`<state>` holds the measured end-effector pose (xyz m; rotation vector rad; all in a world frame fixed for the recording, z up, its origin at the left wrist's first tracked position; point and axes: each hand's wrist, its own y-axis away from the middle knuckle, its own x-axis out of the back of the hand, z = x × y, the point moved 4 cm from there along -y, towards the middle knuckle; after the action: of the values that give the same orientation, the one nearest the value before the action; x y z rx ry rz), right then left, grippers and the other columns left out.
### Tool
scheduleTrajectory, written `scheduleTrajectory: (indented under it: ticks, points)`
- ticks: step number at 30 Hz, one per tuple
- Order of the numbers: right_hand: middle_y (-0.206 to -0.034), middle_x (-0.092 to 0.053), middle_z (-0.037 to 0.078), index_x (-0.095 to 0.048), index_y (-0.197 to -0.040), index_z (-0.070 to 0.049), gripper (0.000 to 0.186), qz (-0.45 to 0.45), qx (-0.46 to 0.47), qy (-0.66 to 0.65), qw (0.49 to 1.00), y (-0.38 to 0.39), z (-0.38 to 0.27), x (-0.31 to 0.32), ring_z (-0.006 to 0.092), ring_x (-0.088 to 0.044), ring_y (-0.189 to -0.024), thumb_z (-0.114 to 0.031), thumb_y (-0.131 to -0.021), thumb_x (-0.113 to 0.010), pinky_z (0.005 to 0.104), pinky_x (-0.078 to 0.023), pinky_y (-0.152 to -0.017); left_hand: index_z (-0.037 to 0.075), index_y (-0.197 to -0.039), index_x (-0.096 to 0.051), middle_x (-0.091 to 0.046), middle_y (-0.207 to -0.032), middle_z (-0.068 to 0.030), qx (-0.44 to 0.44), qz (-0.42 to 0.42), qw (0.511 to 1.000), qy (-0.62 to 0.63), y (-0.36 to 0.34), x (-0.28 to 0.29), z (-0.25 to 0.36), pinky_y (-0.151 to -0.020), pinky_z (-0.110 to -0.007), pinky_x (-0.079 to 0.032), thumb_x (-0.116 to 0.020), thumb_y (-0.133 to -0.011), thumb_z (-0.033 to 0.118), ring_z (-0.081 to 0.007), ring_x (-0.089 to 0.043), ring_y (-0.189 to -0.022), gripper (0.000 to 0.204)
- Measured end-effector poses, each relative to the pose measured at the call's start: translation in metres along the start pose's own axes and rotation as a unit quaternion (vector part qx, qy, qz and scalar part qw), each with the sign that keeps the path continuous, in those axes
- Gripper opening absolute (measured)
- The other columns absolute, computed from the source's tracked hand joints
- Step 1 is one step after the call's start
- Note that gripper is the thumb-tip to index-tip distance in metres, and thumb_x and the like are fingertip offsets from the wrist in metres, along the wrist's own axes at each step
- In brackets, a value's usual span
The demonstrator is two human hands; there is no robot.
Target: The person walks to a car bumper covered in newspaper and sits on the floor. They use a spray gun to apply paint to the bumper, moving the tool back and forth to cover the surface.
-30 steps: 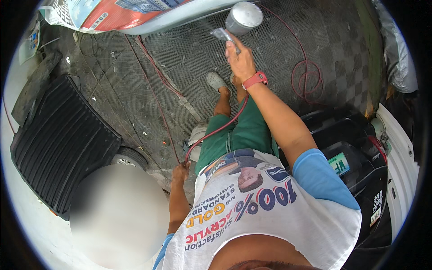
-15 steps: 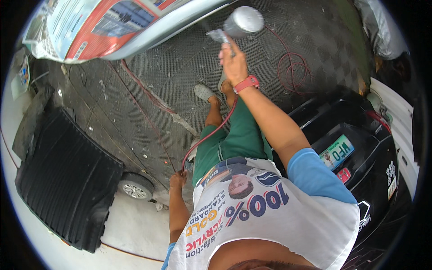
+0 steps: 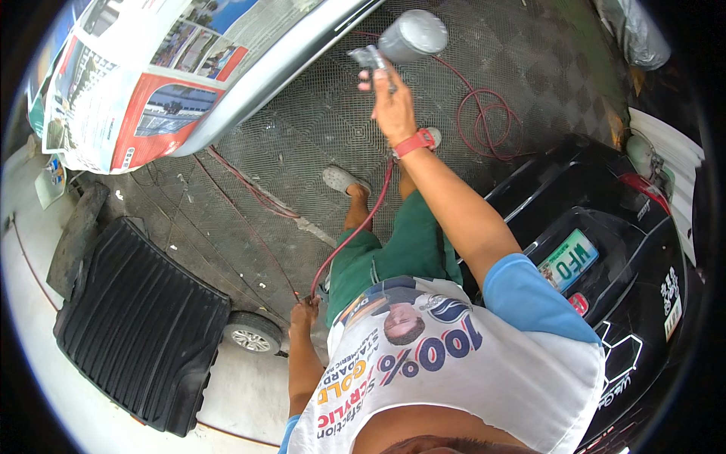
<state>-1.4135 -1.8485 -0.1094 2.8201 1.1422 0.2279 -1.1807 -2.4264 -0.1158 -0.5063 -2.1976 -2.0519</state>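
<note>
My right hand (image 3: 395, 112) is closed around a paint spray gun (image 3: 368, 58), its round grey cup (image 3: 413, 36) tilted on top. The gun's nozzle end points left, towards a glossy silver car panel (image 3: 253, 102) with printed paper sheets (image 3: 113, 98) covering the area beside it. A gap separates gun and panel. Down by my left hip, my left hand (image 3: 303, 316) grips a red air hose (image 3: 352, 242). That hose rises in a curve across my shorts to my right wrist.
Behind me on the right stands a black car (image 3: 605, 250). A ribbed black liner (image 3: 144, 318) and a wheel (image 3: 253, 333) are at the left. Loops of red hose (image 3: 488, 125) lie on the dark textured floor (image 3: 295, 113), with more lines running across the left side.
The silver panel and its paper covering now take up more of the upper left. My right foot has shifted to the right. Both hands keep their holds.
</note>
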Motion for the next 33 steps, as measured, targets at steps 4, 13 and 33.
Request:
scheduleTrajectory:
  ticks: [4,13,33]
  points:
    - [-0.121,-0.075,0.016,-0.046,-0.16,-0.009,0.07,0.032,-0.053,-0.03,0.998,-0.027,-0.014,0.082,0.0198,-0.076,-0.097,-0.057,-0.109,-0.048,0.0278,-0.055,-0.052,0.011,-0.133,-0.067,-0.072,-0.122,-0.0286,0.024,-0.045,0.999,-0.014,-0.009,0.005,0.035,-0.1,-0.057,-0.053,-0.038,-0.107,0.063,-0.0488,-0.067,-0.118,0.065]
    - [-0.122,-0.073,0.016,-0.054,-0.145,0.001,0.072,0.171,-0.051,-0.169,0.969,-0.112,-0.062,0.251,0.0212,-0.076,-0.101,-0.06,-0.111,-0.036,0.024,-0.055,-0.048,0.0,-0.161,-0.038,-0.055,-0.153,-0.0269,-0.007,-0.053,0.97,0.238,-0.021,0.067,0.209,-0.115,-0.045,-0.045,-0.032,-0.106,0.072,-0.042,-0.056,-0.138,0.09]
    - [-0.103,-0.075,0.004,-0.053,-0.155,-0.008,0.062,-0.158,-0.06,-0.052,0.984,-0.297,0.019,0.314,0.0115,-0.069,-0.087,-0.052,-0.113,-0.042,0.0286,-0.058,-0.075,0.009,-0.163,-0.039,-0.037,-0.169,-0.0166,-0.256,0.215,0.809,-0.484,-0.155,0.457,0.729,-0.133,-0.051,-0.016,-0.039,-0.104,0.071,-0.0331,-0.028,-0.16,0.086]
